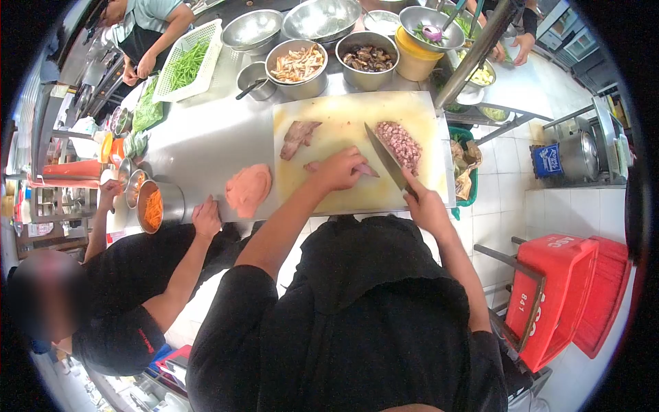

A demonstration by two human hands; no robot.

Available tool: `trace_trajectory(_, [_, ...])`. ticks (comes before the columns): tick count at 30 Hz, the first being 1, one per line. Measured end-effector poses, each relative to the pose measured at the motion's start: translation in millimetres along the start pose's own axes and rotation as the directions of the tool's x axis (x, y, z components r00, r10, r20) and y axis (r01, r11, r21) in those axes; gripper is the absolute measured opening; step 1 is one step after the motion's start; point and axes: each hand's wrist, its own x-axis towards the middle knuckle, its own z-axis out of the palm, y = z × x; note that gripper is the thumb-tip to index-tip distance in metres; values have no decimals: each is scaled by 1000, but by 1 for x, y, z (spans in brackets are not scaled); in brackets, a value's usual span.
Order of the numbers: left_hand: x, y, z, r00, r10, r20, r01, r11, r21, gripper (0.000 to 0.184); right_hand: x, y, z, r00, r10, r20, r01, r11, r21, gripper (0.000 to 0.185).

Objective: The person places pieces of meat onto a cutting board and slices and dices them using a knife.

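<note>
On a yellowed white cutting board (322, 113), my left hand (338, 169) is closed over a strip of meat (368, 171). Part of the strip lies hidden under the fingers, and its end sticks out to the right. My right hand (427, 207) grips a kitchen knife (386, 155) by the handle, its blade slanting up and to the left, right of the strip. A heap of diced reddish meat (399, 144) lies just beyond the blade. Toward the board's left edge rests a larger piece of meat (299, 139), apart from both hands.
Left of the board lies pink meat (248, 191) near a co-worker's hand (206, 218). Bowls of sliced ingredients (298, 64) and dark pieces (369, 60) stand behind it. Further left are a basket of green beans (185, 65) and shredded carrot (152, 209). Red bins (549, 295) stand right.
</note>
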Motion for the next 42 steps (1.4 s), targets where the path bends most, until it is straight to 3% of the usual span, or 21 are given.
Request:
trace_trajectory(2, [-6,6,-2,1000,17,-17,-17,1000,15,25,27,-10,1,1000,-2,-1,2,999,-52,68])
trace_trajectory(3, [-7,8,-3,999,26,-25,-26,999,22,26,41,0,10,994,-102,-33,101,995,-27,67])
trace_trajectory(6, [-8,-1,6,999,-38,28,38,999,24,34,77,-1,31,979,-201,-33,200,979,-27,67])
trace_trajectory(9, [-12,-7,12,999,-16,-36,18,999,45,33,98,5,50,988,-151,-29,152,988,19,69])
trace_trajectory(12, [-18,-5,8,999,-32,-24,34,997,76,24,97,12,43,1000,10,-21,-7,986,167,69])
trace_trajectory(15, [-22,-6,10,996,-93,9,91,983,161,27,81,20,21,993,43,-106,-32,994,107,68])
trace_trajectory(18, [-13,-9,8,999,-27,17,24,984,178,32,61,13,6,994,-42,-100,46,998,36,69])
trace_trajectory(24, [-10,-10,12,969,66,-237,-33,990,138,45,20,2,24,999,-18,-29,18,1000,-6,71])
trace_trajectory(27, [-21,-10,15,970,-49,-237,68,995,69,44,6,8,37,999,-38,5,38,999,3,73])
trace_trajectory(30, [-26,-11,17,971,-56,-232,82,991,106,37,-4,0,40,999,-2,52,4,999,-40,73])
trace_trajectory(33, [-28,-8,20,959,8,-283,29,992,124,20,-8,-6,38,999,-4,46,6,999,-37,73])
trace_trajectory(38, [-30,-9,27,953,36,-302,3,992,130,13,-10,-21,34,998,-59,4,59,997,-50,75])
trace_trajectory(42, [-28,-9,26,945,62,-320,-16,990,143,13,-6,-39,29,990,70,126,-50,986,-158,72])
